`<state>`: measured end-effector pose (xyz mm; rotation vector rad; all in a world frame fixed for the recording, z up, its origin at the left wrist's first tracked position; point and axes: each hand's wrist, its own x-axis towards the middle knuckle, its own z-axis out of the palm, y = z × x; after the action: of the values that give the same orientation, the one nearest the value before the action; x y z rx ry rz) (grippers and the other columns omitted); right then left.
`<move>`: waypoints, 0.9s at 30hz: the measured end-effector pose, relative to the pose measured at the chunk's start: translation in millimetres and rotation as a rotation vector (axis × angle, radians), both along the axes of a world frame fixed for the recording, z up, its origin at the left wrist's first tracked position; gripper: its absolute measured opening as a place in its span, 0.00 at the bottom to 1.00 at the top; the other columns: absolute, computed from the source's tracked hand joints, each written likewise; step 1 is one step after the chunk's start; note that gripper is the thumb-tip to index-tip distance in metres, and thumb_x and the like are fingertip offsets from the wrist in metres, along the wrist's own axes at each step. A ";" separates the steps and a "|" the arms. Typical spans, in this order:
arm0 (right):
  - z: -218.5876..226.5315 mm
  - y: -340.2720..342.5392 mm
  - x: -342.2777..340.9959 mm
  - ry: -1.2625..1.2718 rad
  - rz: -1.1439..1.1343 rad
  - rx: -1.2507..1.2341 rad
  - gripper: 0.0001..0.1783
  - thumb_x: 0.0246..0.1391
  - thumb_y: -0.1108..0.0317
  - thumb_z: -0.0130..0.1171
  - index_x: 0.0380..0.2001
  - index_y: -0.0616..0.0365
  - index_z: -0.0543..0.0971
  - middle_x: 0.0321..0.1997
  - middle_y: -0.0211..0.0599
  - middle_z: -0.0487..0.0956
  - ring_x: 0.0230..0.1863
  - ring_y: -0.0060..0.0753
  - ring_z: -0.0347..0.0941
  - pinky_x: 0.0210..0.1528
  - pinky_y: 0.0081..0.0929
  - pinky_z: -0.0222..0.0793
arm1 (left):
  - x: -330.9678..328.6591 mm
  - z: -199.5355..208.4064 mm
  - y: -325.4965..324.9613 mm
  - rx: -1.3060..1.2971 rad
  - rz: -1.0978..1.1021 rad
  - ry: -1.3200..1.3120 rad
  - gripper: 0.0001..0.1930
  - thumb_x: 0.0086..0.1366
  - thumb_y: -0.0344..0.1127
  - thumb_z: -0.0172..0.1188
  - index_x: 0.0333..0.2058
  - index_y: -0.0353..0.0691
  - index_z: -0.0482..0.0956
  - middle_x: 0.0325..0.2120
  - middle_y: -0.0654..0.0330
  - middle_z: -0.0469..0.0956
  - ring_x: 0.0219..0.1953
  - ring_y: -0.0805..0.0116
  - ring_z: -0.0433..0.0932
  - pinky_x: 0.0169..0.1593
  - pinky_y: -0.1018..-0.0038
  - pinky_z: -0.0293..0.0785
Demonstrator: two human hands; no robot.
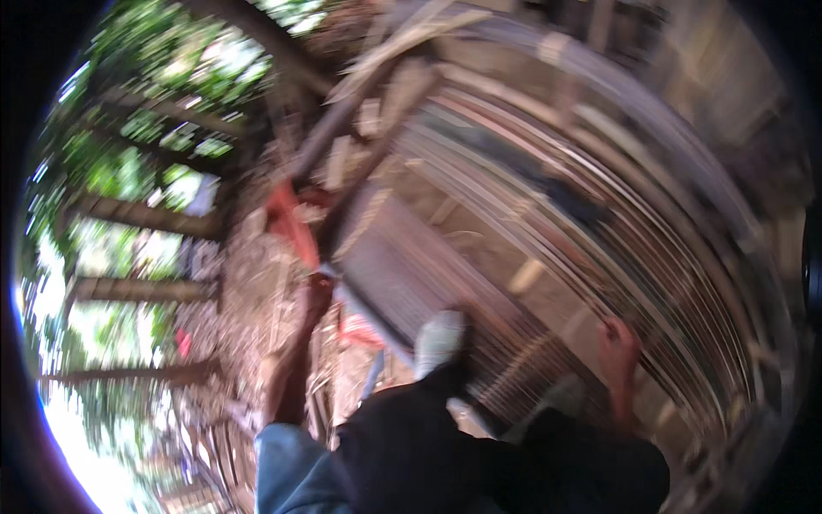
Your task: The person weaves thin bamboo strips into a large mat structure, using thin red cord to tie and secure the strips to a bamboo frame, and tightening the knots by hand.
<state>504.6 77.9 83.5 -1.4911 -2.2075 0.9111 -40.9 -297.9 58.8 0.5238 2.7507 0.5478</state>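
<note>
The left hand (318, 291) is being held beside the slatted panel (428, 274), the right hand (620, 346), curled, near long strips (655, 265); through blur, the left's opening and any grip cannot be told. Between them, the panel is being overlapped by pale footwear (439, 343).

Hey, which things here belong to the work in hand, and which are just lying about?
Likely in the work:
- slatted panel, shoe on it
- long thin strips, by the right hand
- dark pole, near the left hand

Probably lying about:
- small red scrap, far left

Blur hides any grip.
</note>
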 end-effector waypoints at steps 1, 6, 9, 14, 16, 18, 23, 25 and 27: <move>-0.9 0.2 7.4 0.073 -0.050 0.021 0.07 0.52 0.72 0.63 0.34 0.63 0.82 0.34 0.45 0.82 0.36 0.41 0.80 0.37 0.34 0.74 | 1.9 -7.1 20.8 -0.108 -0.102 0.057 0.11 0.61 0.40 0.61 0.35 0.38 0.80 0.30 0.53 0.81 0.32 0.58 0.78 0.36 0.60 0.74; -19.8 -2.0 60.5 -0.011 -0.200 0.289 0.11 0.50 0.63 0.68 0.36 0.54 0.83 0.37 0.35 0.80 0.37 0.44 0.79 0.39 0.37 0.77 | 48.9 -10.7 157.9 0.100 -0.673 0.338 0.07 0.59 0.36 0.65 0.31 0.39 0.81 0.23 0.53 0.77 0.24 0.56 0.76 0.32 0.64 0.75; -29.7 -1.0 95.9 -0.120 -0.224 0.216 0.16 0.48 0.59 0.71 0.38 0.53 0.81 0.43 0.39 0.77 0.46 0.45 0.76 0.46 0.39 0.75 | 108.5 -0.6 227.0 0.188 -0.794 0.242 0.05 0.56 0.32 0.66 0.31 0.39 0.81 0.26 0.53 0.77 0.30 0.53 0.77 0.36 0.59 0.75; -41.2 -0.7 116.5 -0.090 -0.091 0.376 0.20 0.45 0.56 0.73 0.38 0.55 0.80 0.44 0.36 0.76 0.49 0.43 0.73 0.51 0.40 0.73 | 185.7 4.1 307.0 0.474 -1.222 0.284 0.08 0.54 0.31 0.67 0.33 0.38 0.79 0.32 0.50 0.76 0.37 0.47 0.76 0.42 0.54 0.72; -45.1 1.1 122.6 -0.114 -0.044 0.454 0.20 0.45 0.57 0.73 0.39 0.55 0.80 0.43 0.36 0.76 0.49 0.42 0.72 0.53 0.40 0.72 | 220.4 -4.6 331.9 0.447 -1.388 0.363 0.15 0.51 0.31 0.69 0.38 0.38 0.78 0.37 0.48 0.75 0.43 0.44 0.74 0.47 0.52 0.71; -49.0 3.0 127.9 -0.122 0.066 0.480 0.20 0.45 0.60 0.71 0.40 0.55 0.79 0.42 0.35 0.75 0.51 0.40 0.71 0.56 0.39 0.69 | 245.0 -9.0 344.6 0.424 -1.427 0.320 0.16 0.50 0.31 0.69 0.39 0.39 0.78 0.38 0.48 0.75 0.44 0.44 0.73 0.49 0.53 0.71; -56.9 6.0 135.3 -0.175 0.189 0.436 0.15 0.46 0.67 0.60 0.39 0.56 0.77 0.42 0.38 0.73 0.52 0.40 0.71 0.60 0.41 0.66 | 277.9 -18.1 357.2 0.313 -1.491 0.265 0.15 0.52 0.31 0.67 0.40 0.39 0.78 0.40 0.49 0.75 0.47 0.44 0.72 0.53 0.53 0.70; -58.6 4.0 134.9 -0.173 0.223 0.593 0.13 0.48 0.67 0.59 0.39 0.57 0.77 0.42 0.38 0.73 0.50 0.40 0.70 0.58 0.41 0.67 | 282.9 -17.3 361.3 0.364 -1.513 0.334 0.13 0.52 0.30 0.65 0.38 0.38 0.77 0.38 0.49 0.74 0.45 0.45 0.73 0.50 0.53 0.70; -59.0 -1.8 134.2 -0.157 0.194 0.504 0.13 0.49 0.67 0.59 0.40 0.57 0.77 0.43 0.39 0.74 0.50 0.41 0.71 0.57 0.40 0.68 | 286.8 -13.9 364.2 0.314 -1.509 0.320 0.11 0.52 0.28 0.61 0.36 0.38 0.76 0.36 0.49 0.74 0.40 0.46 0.73 0.46 0.53 0.70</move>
<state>638.7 76.1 24.5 -1.1560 -2.4808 0.2497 245.9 66.2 44.9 2.4824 1.6391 0.4380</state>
